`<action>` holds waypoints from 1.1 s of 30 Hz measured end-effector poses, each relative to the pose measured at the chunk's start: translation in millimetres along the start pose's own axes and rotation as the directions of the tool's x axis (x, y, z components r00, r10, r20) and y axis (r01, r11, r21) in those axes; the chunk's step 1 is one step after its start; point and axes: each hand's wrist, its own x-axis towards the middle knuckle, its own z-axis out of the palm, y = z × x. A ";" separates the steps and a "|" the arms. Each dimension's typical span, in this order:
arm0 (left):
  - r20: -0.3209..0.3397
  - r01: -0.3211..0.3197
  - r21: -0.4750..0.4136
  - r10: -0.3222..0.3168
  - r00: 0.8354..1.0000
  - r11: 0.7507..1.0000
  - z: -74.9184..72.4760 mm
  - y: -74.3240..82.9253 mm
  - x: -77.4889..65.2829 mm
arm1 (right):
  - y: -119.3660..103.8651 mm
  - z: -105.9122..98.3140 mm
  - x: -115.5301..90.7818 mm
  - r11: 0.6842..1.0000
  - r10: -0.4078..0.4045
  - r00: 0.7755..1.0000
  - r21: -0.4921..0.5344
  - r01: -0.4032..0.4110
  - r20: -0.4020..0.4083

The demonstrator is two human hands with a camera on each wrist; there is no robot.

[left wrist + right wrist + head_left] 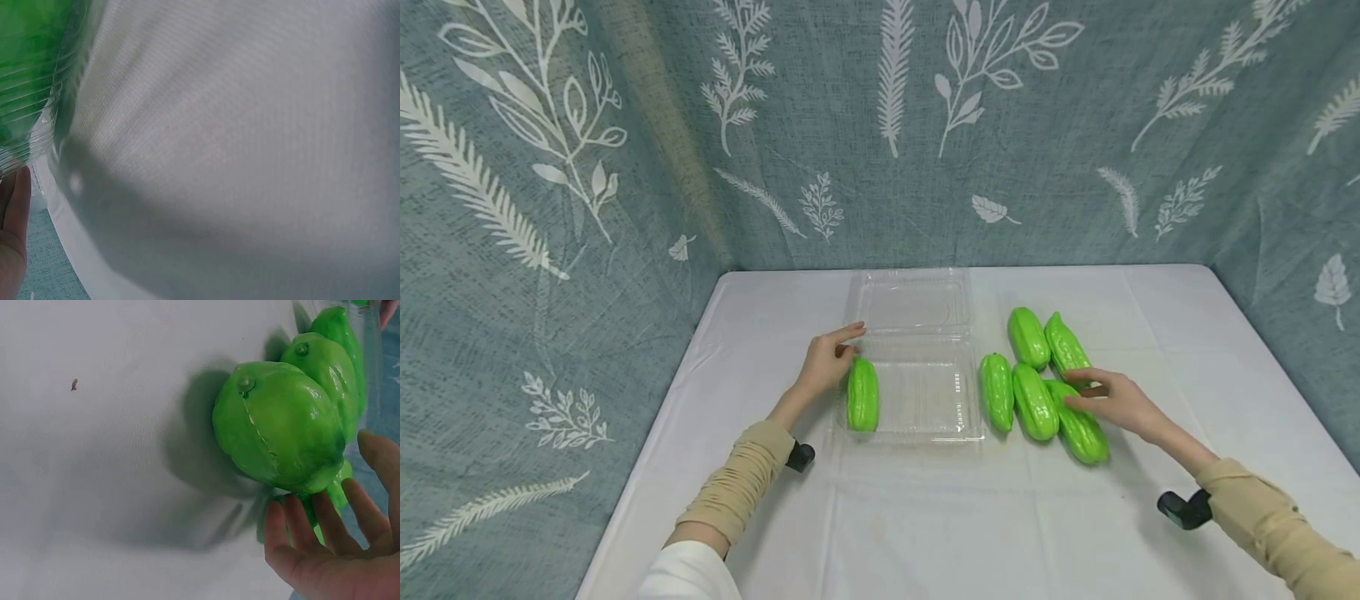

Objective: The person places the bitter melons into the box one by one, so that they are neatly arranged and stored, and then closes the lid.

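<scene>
In the head view, a clear plastic clamshell box (917,392) lies with its lid (913,302) folded back. One bright green, ridged bitter melon (862,396) lies along the left wall inside it. My left hand (826,360) is at the box's rear left corner, its extended fingers by the hinge and thumb near that melon. On the right, my right hand (1112,400) reaches over the front right bitter melon (1081,429), thumb and fingers apart. The right wrist view shows its spread fingertips (273,512) close beside this melon (281,425).
Several more bitter melons (997,392) lie grouped right of the box, two of them farther back (1028,337). A white cloth (925,517) covers the table. Blue-green patterned curtains (850,208) hang behind and at both sides.
</scene>
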 end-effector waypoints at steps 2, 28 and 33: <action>0.001 0.006 0.002 -0.006 1.000 1.000 -0.3 1.0 0.1 | 0.5 -1.4 0.5 1.000 -0.007 1.000 -0.004 0.007 0.017; 0.035 0.069 0.007 -0.069 0.997 0.998 0.5 -1.2 2.2 | 8.8 -1.0 2.3 1.000 -0.008 0.988 0.001 0.008 0.152; 0.036 0.064 0.006 -0.064 0.997 0.998 0.3 -1.1 1.9 | 8.8 -1.0 1.4 1.000 -0.013 0.988 0.014 0.011 0.151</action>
